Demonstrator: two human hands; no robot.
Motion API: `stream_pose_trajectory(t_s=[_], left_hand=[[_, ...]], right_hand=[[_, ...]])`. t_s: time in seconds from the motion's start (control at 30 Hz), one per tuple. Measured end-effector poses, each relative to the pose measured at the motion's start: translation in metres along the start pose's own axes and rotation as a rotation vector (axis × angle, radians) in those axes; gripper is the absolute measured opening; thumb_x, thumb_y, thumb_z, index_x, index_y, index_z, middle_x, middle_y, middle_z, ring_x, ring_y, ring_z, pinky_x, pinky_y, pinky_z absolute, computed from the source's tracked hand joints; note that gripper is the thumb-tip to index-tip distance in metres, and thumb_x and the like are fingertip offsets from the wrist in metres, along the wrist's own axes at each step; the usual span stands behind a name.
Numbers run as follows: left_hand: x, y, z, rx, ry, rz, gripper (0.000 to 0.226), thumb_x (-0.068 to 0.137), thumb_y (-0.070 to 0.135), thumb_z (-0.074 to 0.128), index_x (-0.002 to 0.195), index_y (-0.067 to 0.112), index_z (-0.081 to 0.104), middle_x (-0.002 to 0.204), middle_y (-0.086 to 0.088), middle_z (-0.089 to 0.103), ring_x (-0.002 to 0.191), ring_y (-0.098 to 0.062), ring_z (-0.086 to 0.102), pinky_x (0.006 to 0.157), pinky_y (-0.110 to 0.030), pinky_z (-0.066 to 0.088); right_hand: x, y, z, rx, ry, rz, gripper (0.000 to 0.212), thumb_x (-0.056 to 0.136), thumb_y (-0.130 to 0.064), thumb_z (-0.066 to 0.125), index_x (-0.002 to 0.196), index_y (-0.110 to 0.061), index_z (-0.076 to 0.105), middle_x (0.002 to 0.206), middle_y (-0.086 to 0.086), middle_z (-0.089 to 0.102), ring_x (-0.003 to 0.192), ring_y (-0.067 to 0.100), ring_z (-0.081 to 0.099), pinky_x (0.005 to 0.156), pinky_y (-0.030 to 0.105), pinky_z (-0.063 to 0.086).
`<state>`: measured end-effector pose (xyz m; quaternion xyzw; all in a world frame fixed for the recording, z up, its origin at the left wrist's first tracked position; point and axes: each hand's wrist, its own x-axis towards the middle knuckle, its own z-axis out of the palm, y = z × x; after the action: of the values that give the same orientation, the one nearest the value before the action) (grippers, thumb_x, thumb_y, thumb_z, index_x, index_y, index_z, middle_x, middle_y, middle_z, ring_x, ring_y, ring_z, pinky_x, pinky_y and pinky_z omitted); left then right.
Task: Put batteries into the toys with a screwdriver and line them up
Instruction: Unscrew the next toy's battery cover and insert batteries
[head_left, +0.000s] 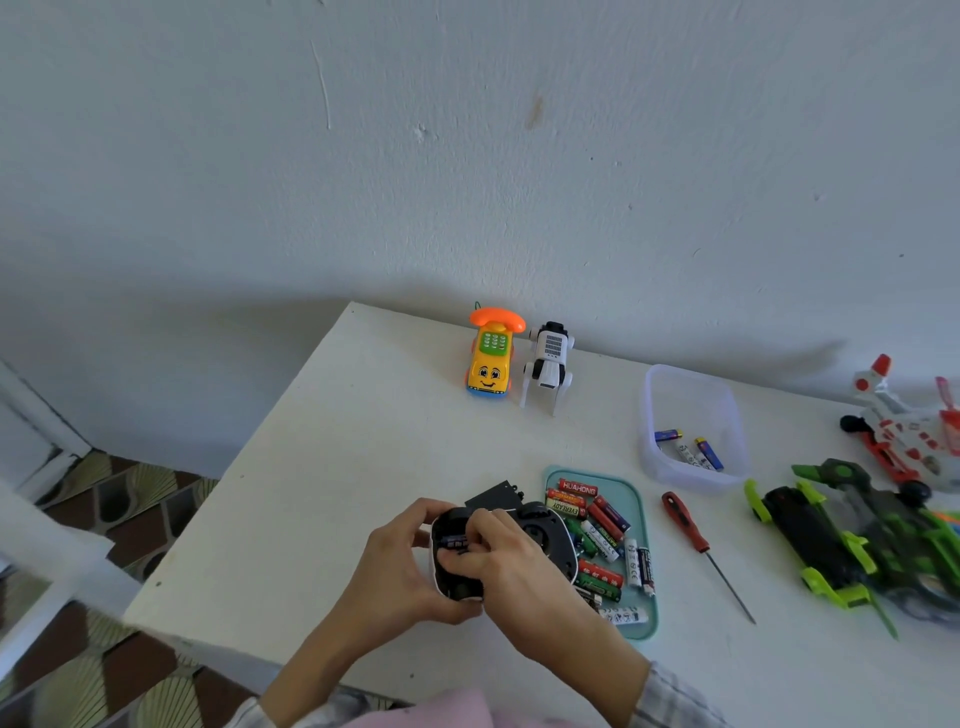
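Observation:
A black toy car (550, 540) lies upside down near the table's front, its battery bay open. My left hand (400, 566) grips its left side. My right hand (498, 556) pinches a dark battery (457, 543) and presses it into the bay. The black battery cover (493, 496) lies just behind the toy. A teal tray (641, 519) right of it holds several loose batteries. A red-handled screwdriver (693, 530) lies further right. At the back stand a yellow phone car (491, 358) and a white robot dog (548, 361) side by side.
A clear plastic tub (691, 395) with several batteries sits behind the tray. A green and black car (841, 540) and a red and white toy (904, 431) lie at the right. The white table (363, 441) ends at the left over a patterned floor.

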<state>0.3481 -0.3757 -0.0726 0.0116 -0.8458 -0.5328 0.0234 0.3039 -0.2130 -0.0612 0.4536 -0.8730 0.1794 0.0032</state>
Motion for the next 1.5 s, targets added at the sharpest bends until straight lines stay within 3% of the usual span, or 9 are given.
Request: stream_pose_trajectory(t_s=[0.23, 0.33, 0.43, 0.6, 0.7, 0.9, 1.13, 1.27, 1.5], left_hand=[[0.001, 0.000, -0.002, -0.011, -0.027, -0.010, 0.073, 0.045, 0.022, 0.091, 0.109, 0.035, 0.058, 0.105, 0.018, 0.066, 0.096, -0.009, 0.064, 0.083, -0.024, 0.052], [0.001, -0.001, -0.002, -0.007, -0.035, -0.026, 0.072, 0.045, 0.025, 0.091, 0.109, 0.036, 0.058, 0.105, 0.019, 0.066, 0.097, -0.008, 0.062, 0.082, -0.018, 0.050], [0.000, -0.002, -0.001, -0.020, -0.036, -0.030, 0.073, 0.045, 0.026, 0.091, 0.109, 0.038, 0.058, 0.107, 0.018, 0.065, 0.098, -0.007, 0.061, 0.081, -0.015, 0.049], [0.001, -0.003, 0.001, -0.018, -0.044, -0.020, 0.075, 0.044, 0.028, 0.092, 0.111, 0.035, 0.058, 0.104, 0.018, 0.065, 0.094, -0.003, 0.058, 0.078, -0.009, 0.043], [0.004, -0.001, 0.002, -0.007, -0.053, -0.008, 0.076, 0.044, 0.030, 0.092, 0.113, 0.033, 0.058, 0.104, 0.018, 0.066, 0.091, -0.004, 0.057, 0.077, -0.007, 0.040], [0.004, 0.001, 0.005, 0.015, -0.055, 0.002, 0.077, 0.043, 0.035, 0.091, 0.112, 0.036, 0.056, 0.107, 0.024, 0.063, 0.097, -0.005, 0.056, 0.082, -0.007, 0.038], [0.004, 0.004, 0.005, 0.004, -0.042, -0.001, 0.075, 0.044, 0.027, 0.093, 0.110, 0.035, 0.056, 0.104, 0.026, 0.062, 0.094, -0.003, 0.055, 0.078, -0.007, 0.040], [0.004, 0.006, 0.005, -0.002, -0.051, -0.001, 0.075, 0.046, 0.026, 0.093, 0.111, 0.035, 0.056, 0.103, 0.024, 0.063, 0.093, -0.004, 0.056, 0.077, -0.007, 0.040], [0.003, 0.008, 0.003, -0.006, -0.049, -0.022, 0.076, 0.047, 0.021, 0.093, 0.111, 0.035, 0.056, 0.106, 0.031, 0.059, 0.091, 0.005, 0.053, 0.076, -0.005, 0.040]], right_hand=[[0.006, -0.001, -0.033, 0.386, -0.114, 0.217, 0.030, 0.091, -0.007, 0.057, 0.116, -0.019, 0.068, 0.110, -0.001, 0.062, 0.102, 0.012, 0.058, 0.091, 0.015, 0.041], [-0.002, 0.019, -0.068, 0.699, 0.110, 0.452, 0.031, 0.087, -0.006, 0.064, 0.094, -0.036, 0.072, 0.091, -0.019, 0.071, 0.090, 0.003, 0.065, 0.083, 0.016, 0.047], [-0.016, 0.054, -0.078, 0.698, 0.303, 0.721, 0.026, 0.085, -0.007, 0.067, 0.095, -0.031, 0.071, 0.083, -0.006, 0.074, 0.081, 0.018, 0.069, 0.083, 0.029, 0.055], [-0.044, 0.102, -0.062, 0.412, 0.190, 1.021, 0.026, 0.084, -0.011, 0.068, 0.110, -0.010, 0.070, 0.093, 0.002, 0.068, 0.078, 0.016, 0.060, 0.076, 0.029, 0.046], [-0.047, 0.101, -0.051, 0.259, 0.110, 1.048, 0.033, 0.088, -0.013, 0.065, 0.120, -0.008, 0.063, 0.110, 0.010, 0.065, 0.087, 0.017, 0.057, 0.073, 0.024, 0.038], [-0.047, 0.105, -0.040, 0.175, 0.095, 1.044, 0.013, 0.089, -0.015, 0.062, 0.079, -0.016, 0.069, 0.058, -0.004, 0.058, 0.049, 0.009, 0.049, 0.044, 0.019, 0.032], [-0.043, 0.114, -0.043, 0.220, 0.109, 1.079, 0.018, 0.086, -0.005, 0.062, 0.077, -0.018, 0.053, 0.077, -0.003, 0.058, 0.065, 0.002, 0.047, 0.052, 0.016, 0.032], [-0.043, 0.118, -0.050, 0.265, 0.074, 1.077, 0.021, 0.090, -0.001, 0.055, 0.107, -0.012, 0.061, 0.097, 0.007, 0.062, 0.074, 0.013, 0.051, 0.057, 0.021, 0.035], [-0.037, 0.083, -0.083, 1.122, 0.331, 0.950, 0.006, 0.088, 0.008, 0.054, 0.091, 0.004, 0.059, 0.066, 0.010, 0.053, 0.058, 0.018, 0.046, 0.056, 0.028, 0.041]])
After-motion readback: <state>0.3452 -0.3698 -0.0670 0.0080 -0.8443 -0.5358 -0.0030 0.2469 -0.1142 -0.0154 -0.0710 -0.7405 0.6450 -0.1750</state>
